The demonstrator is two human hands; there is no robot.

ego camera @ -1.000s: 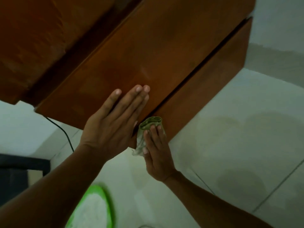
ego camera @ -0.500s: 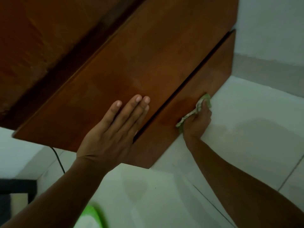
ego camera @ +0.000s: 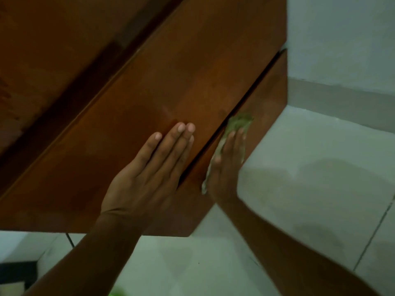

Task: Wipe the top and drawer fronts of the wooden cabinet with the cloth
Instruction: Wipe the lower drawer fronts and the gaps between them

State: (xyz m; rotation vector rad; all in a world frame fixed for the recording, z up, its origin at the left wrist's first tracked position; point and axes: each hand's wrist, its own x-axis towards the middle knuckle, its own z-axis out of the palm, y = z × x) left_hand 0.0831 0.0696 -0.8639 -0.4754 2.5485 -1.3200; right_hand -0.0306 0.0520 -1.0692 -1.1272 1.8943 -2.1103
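Cloth (ego camera: 237, 123) is a greenish rag, flattened against the lower drawer front (ego camera: 268, 90) of the wooden cabinet (ego camera: 74, 43), right next to the dark gap under the upper drawer front (ego camera: 149, 99). The right hand (ego camera: 227, 167) lies over it, fingers straight and close together, pressing it to the wood. It's pretty blurry though, so the thumb is hard to read. The left hand (ego camera: 145, 180) is flat on the upper front, fingers stretched out side by side, holding nothing. Pale floor tiles (ego camera: 310, 189) below, light wall (ego camera: 342, 28) behind.
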